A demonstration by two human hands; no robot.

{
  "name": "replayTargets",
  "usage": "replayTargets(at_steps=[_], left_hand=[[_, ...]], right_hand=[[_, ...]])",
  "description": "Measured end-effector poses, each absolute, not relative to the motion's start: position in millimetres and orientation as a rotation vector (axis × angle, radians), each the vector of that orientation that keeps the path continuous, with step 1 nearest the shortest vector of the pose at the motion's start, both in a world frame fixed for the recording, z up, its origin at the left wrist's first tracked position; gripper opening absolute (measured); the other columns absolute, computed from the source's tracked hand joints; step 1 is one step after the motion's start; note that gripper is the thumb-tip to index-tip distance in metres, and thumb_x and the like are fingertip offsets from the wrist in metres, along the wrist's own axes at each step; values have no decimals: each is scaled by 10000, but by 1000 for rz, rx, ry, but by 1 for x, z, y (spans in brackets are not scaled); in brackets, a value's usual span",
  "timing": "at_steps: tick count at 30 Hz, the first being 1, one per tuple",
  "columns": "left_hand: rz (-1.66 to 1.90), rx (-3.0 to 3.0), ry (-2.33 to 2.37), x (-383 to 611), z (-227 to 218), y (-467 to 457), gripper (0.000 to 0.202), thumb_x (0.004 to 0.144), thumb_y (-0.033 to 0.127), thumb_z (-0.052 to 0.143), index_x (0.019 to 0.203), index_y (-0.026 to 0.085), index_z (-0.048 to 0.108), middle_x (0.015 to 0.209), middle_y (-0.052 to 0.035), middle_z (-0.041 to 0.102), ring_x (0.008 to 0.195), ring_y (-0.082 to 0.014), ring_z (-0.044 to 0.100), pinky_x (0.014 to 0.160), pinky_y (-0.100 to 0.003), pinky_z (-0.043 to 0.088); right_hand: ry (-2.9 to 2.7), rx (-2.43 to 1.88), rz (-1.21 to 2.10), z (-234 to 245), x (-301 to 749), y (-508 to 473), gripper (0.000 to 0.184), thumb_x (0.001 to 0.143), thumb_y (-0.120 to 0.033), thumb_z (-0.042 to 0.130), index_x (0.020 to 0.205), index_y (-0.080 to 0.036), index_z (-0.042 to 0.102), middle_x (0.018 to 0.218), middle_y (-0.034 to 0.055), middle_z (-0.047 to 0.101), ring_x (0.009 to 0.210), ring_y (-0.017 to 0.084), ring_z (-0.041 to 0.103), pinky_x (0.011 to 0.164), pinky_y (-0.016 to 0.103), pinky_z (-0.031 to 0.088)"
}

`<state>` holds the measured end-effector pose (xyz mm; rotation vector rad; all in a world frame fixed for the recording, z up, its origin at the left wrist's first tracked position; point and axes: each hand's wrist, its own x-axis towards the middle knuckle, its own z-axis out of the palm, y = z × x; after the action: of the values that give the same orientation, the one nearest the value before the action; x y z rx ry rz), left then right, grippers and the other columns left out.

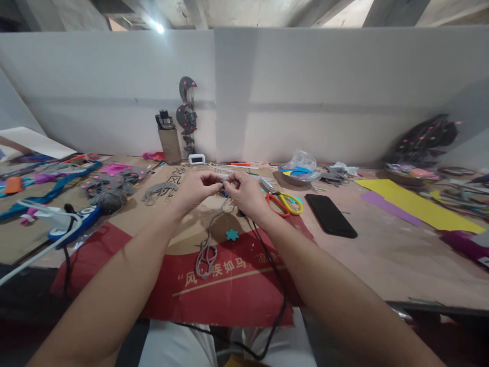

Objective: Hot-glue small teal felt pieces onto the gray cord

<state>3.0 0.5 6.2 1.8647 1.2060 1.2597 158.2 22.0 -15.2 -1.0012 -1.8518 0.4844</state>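
My left hand (200, 188) and my right hand (242, 191) meet above the middle of the table. Both are closed in a pinch, fingertip to fingertip, on what looks like a grey cord (209, 229). Its loose end trails down and lies in loops on the red printed cardboard (229, 300). The piece between the fingertips is small and mostly hidden. Below my hands lies a teal flower-shaped piece (232, 234). Scissors (284, 201) with red and yellow handles rest just right of my right hand. A black cable (280, 285) runs from under my right wrist over the cardboard's edge.
A black phone (330, 215) lies on the right, with yellow sheet material (416, 204) beyond. At the back stand a bottle (169, 142) and a small white clock (196, 159). On the left are a blue power strip (80, 224) and grey pieces with pink pins (114, 183).
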Motion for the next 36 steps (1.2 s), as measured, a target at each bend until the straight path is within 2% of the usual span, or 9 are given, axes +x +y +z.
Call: replayTargets(at_steps=[3,8,13,18,22,26,31,36], left_hand=[[1207,1993,1281,1,7,-1,128,680,246,637,748,174,717,606,-29,641,541,-120,542,522,-230,406],[1167,2114,1309,-6,3,4,120,700,259,621,735,190,713,564,-24,628,514,-128,542,492,-230,380],[1183,2286,1405,-7,2,7,101,698,256,617,674,195,694,563,-16,622,506,-118,502,489,-230,334],[1336,2278,1630,-16,6,10,101,685,211,588,689,178,683,599,-17,631,540,-125,499,541,-241,353],[1495,2085,1940,-44,4,23,160,685,221,562,758,157,689,696,-42,670,619,-144,548,615,-246,395],[1579,1763,2056,-71,-6,39,194,675,232,539,767,146,686,648,-42,664,612,-153,578,612,-243,419],[1712,1476,1946,-81,-10,43,135,662,213,548,702,142,655,564,-13,615,519,-135,556,540,-235,421],[1813,1272,1731,-82,-3,35,61,683,138,565,692,111,620,511,28,554,491,-94,503,534,-217,407]], right_hand=[[-1884,-1000,433,-13,159,19,114,777,-295,524,707,-207,543,598,-25,469,601,133,436,585,264,327],[-1924,-968,407,-14,160,20,115,793,-284,530,720,-205,571,668,-1,537,642,143,471,607,280,342],[-1903,-950,566,-17,158,23,149,801,-300,526,724,-198,602,663,-7,582,611,131,491,582,269,344],[-1897,-964,707,-11,158,21,178,806,-317,509,809,-186,631,683,-21,583,613,110,483,588,247,347],[-1892,-953,964,0,159,13,235,799,-352,515,791,-163,655,578,-43,477,523,81,393,513,225,295],[-1767,-821,1244,21,156,2,264,823,-362,479,856,-158,643,533,-69,360,449,58,297,443,213,204],[-1684,-567,1346,65,153,-4,209,814,-348,548,840,-155,625,548,-70,368,452,40,285,432,197,193],[-1716,-314,1351,102,150,-30,187,828,-335,566,850,-158,624,588,-57,405,484,39,325,441,186,241]])
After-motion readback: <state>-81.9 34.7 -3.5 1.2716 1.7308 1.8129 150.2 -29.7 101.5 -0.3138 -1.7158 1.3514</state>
